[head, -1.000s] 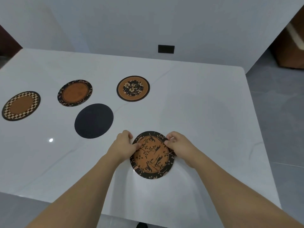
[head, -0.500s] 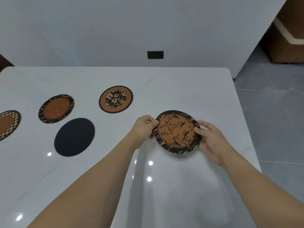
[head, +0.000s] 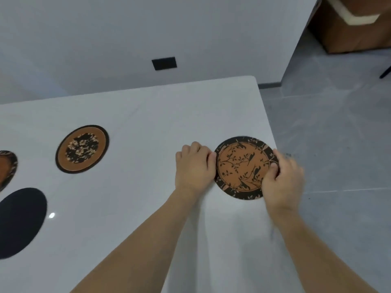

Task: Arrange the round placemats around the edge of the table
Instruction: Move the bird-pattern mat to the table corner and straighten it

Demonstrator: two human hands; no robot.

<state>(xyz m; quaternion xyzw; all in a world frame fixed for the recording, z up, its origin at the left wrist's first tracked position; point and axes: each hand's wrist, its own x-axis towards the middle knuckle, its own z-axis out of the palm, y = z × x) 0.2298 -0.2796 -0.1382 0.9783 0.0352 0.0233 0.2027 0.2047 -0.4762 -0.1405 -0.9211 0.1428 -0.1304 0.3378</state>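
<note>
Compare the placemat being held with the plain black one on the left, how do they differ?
The held placemat is orange with dark branches and birds inside a dark rim; the black placemat is plain. The held placemat sits by the table's right edge, gripped by the left hand and right hand; the black placemat lies untouched at the far left. Both are round and flat.

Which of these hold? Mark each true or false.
1. Both hands grip the bird mat. True: the left hand and right hand hold opposite sides.
2. The bird mat sits at the table's left edge. False: it is by the right edge.
3. The plain black mat covers the flower mat. False: they lie apart.
4. A black plate is on the wall. True.
</note>
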